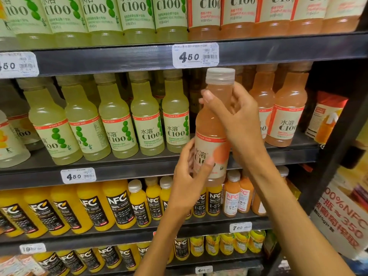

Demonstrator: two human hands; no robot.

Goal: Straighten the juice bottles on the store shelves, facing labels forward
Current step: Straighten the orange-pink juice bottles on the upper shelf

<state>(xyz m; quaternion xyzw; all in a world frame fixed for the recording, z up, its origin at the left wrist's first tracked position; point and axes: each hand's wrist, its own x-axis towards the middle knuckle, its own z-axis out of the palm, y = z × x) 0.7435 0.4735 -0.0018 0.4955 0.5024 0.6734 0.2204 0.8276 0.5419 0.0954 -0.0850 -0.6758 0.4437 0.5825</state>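
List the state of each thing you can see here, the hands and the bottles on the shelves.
Pink bottle: capped, upright, held off the shelf, label facing forward.
Left hand: grips the pink bottle's label.
Right hand: grips its neck.
Green bottles: capped, standing; the two at left have labels turned sideways.
Orange bottles: capped, standing, labels forward.
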